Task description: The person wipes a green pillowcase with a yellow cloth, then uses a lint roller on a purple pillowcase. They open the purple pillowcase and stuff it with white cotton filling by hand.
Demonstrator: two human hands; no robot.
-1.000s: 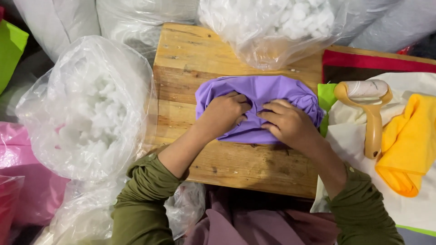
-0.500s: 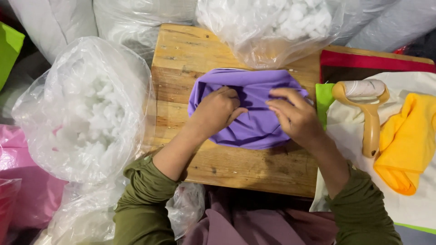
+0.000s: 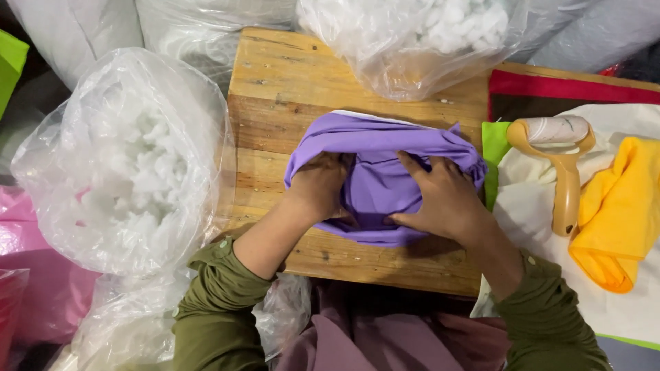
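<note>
One purple fabric cover (image 3: 379,180) lies mid-way across the wooden bench (image 3: 289,89), both hands on it. Left hand (image 3: 320,187) fingers are tucked inside its opening, grasping the cloth; right hand (image 3: 443,199) fingers press flat on top. Two clear plastic bags of white stuffing (image 3: 124,165) are in full view: one left, one far.

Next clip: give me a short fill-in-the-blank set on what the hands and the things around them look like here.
1. Both hands work a piece of ____ cloth on the wooden board.
2. The left hand is tucked ____ the cloth, while the right hand lies on top of it.
3. The lint roller beside the board has a ____ handle.
4. The clear bag on the left holds ____ stuffing.

Missing words: purple; inside; yellow; white
</note>
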